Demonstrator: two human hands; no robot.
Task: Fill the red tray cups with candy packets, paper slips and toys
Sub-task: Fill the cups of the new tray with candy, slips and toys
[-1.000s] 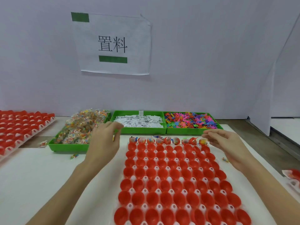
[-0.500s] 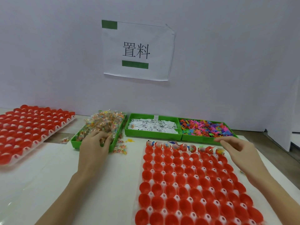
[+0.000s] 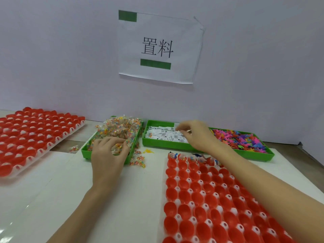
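White wall (image 3: 70, 58) backs the bench, and a paper sign (image 3: 160, 47) taped to it reads 置料 in black, with a green bar above left and another beneath the characters. Below lies a smooth white table (image 3: 43, 199). On its right side sits the tray (image 3: 215, 204), a white moulded sheet of glossy red egg-shaped cups in rows; only the far row holds anything (bits of wrapper and coloured pieces, too small to sort). A second tray (image 3: 33, 135) of red cups lies well apart at the left.

Three green plastic bins line the wall. The left bin (image 3: 85, 151) is heaped with crinkly clear candy packets (image 3: 121, 128), a few spilled on the table just beside it. The middle bin (image 3: 163, 146) holds white printed slips (image 3: 163, 135); their print is unreadable. The right bin (image 3: 256, 155) holds bright plastic toys (image 3: 240, 139).

The left hand (image 3: 108, 155) curls its fingers round candy packets at the left bin's near edge. The right hand (image 3: 196, 134) hovers over the slips, fingertips drawn together; whether it pinches one cannot be told.
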